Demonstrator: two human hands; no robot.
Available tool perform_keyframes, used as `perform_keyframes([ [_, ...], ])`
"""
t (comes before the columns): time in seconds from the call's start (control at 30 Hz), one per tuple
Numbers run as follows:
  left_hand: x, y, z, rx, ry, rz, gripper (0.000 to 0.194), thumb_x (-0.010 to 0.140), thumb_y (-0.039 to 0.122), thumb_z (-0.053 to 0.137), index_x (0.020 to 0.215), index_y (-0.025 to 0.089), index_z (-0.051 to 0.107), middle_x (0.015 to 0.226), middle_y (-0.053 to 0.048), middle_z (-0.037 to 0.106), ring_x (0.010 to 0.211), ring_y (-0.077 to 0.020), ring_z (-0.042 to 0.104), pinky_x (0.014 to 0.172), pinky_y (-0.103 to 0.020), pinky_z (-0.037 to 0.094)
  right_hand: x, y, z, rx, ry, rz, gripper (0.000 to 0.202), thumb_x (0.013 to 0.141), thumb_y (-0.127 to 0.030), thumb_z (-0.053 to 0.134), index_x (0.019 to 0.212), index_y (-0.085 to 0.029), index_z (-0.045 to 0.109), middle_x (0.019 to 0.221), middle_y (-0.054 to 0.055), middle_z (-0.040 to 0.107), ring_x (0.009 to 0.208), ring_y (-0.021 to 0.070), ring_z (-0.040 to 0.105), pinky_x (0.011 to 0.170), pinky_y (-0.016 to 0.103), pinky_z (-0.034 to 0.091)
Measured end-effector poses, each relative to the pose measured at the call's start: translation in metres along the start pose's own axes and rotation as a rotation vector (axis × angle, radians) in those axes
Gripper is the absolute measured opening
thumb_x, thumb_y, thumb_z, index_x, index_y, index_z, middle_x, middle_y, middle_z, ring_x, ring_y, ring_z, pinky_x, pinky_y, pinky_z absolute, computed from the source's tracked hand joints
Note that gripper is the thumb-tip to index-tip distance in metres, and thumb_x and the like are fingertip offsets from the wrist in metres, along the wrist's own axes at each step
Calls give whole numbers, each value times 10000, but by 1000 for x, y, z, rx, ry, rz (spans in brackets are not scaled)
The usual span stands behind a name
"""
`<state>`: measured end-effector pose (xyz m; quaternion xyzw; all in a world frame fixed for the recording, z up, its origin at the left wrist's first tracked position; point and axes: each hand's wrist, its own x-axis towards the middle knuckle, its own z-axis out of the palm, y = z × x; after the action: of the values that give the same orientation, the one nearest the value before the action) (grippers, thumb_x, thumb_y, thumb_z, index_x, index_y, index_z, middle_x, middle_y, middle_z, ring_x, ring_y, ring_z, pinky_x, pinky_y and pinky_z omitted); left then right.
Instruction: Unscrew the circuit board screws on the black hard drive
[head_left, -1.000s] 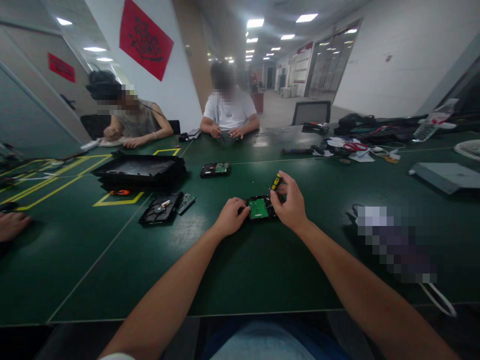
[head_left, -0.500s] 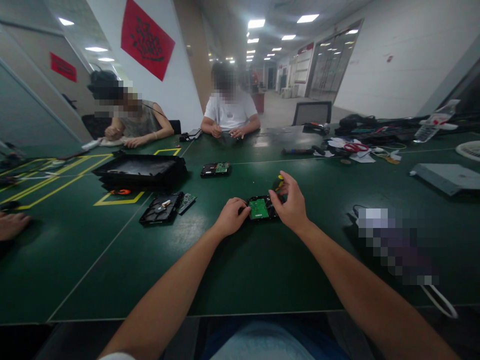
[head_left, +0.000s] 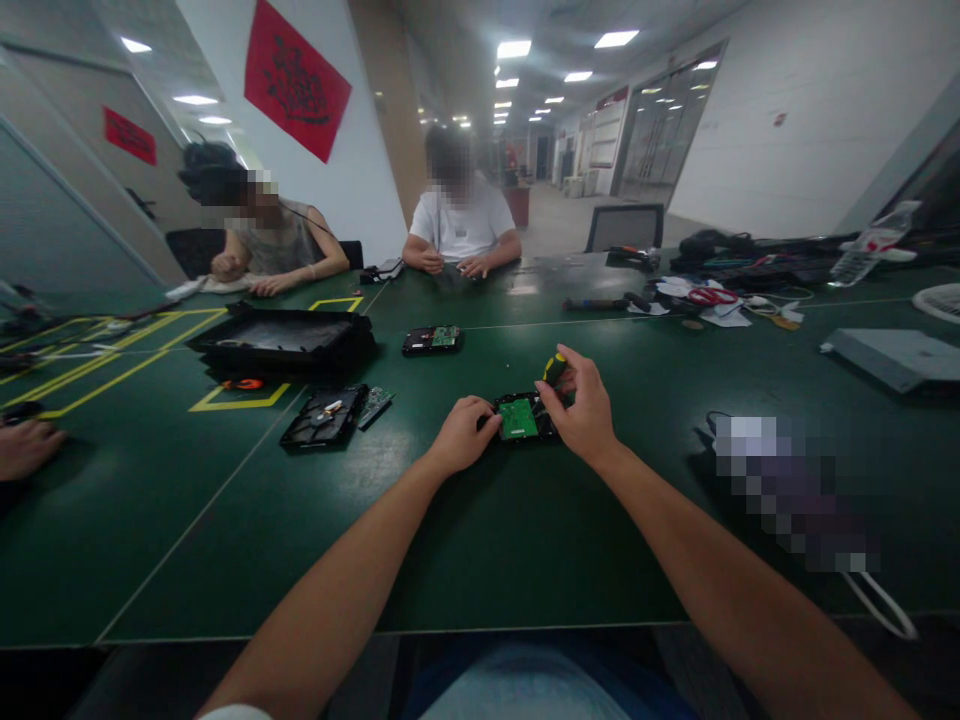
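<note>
A hard drive [head_left: 525, 425] with a green circuit board facing up lies flat on the green table in front of me. My left hand [head_left: 466, 436] is closed on its left edge, thumb and fingers at the side of the casing. In my right hand [head_left: 585, 408] is a screwdriver [head_left: 554, 369] with a yellow and black handle, tilted above the drive's right part. Its tip is too small to make out. Left of my hands lie an opened black drive casing [head_left: 321, 418] and a loose circuit board [head_left: 374, 407]. Farther back sits another hard drive [head_left: 433, 340].
Black trays [head_left: 285, 340] stand at the left, an orange-handled tool [head_left: 244, 384] beside them. To the right are a grey metal box [head_left: 896, 358], a blurred-out object [head_left: 795, 495], red scissors [head_left: 712, 296] and a plastic bottle [head_left: 870, 250]. Two people sit opposite; another person's hand [head_left: 30, 447] rests at far left.
The screwdriver's handle has tilted and shows more between my right fingers. My left hand and the hard drive stay in place.
</note>
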<state>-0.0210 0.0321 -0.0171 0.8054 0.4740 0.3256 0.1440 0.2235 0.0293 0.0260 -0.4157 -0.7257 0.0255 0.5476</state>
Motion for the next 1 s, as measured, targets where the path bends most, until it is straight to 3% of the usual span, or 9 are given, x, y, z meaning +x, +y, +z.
perform_keyframes([
  [0.17,0,-2,1,7,5,-3,173,990,286,619,849,200,671,1069,-93,708,1073,-261,636,1016,-465,516,-1,0,1,44,-16,-1,611,992,-310,587,1565,-298,377,1331,125,615,1012,252,698,901,493,640],
  [0.4,0,0,0,1,13,5,186,996,293,613,841,204,663,1076,-90,707,1071,-259,637,1015,-458,517,0,-1,0,5,13,-14,617,963,-365,660,1531,-299,427,1317,127,612,1039,279,686,905,525,644],
  [0.57,0,1,-1,-2,11,-5,181,995,278,607,838,207,664,1073,-89,707,1078,-260,639,1019,-461,518,0,-1,1,37,-4,-7,594,1000,-325,574,1562,-303,383,1361,136,608,1007,261,701,888,509,652],
  [0.77,0,3,-1,-6,4,-15,152,973,230,606,832,207,656,1075,-87,706,1080,-263,637,1025,-465,518,0,-2,1,14,22,6,597,968,-362,650,1516,-302,423,1335,125,613,934,242,699,848,495,656],
  [1.0,0,4,-2,-6,6,-8,135,942,182,603,819,209,652,1074,-85,710,1079,-264,642,1017,-465,522,0,-3,2,65,13,14,578,991,-316,593,1534,-286,396,1393,143,599,952,236,716,870,477,655],
])
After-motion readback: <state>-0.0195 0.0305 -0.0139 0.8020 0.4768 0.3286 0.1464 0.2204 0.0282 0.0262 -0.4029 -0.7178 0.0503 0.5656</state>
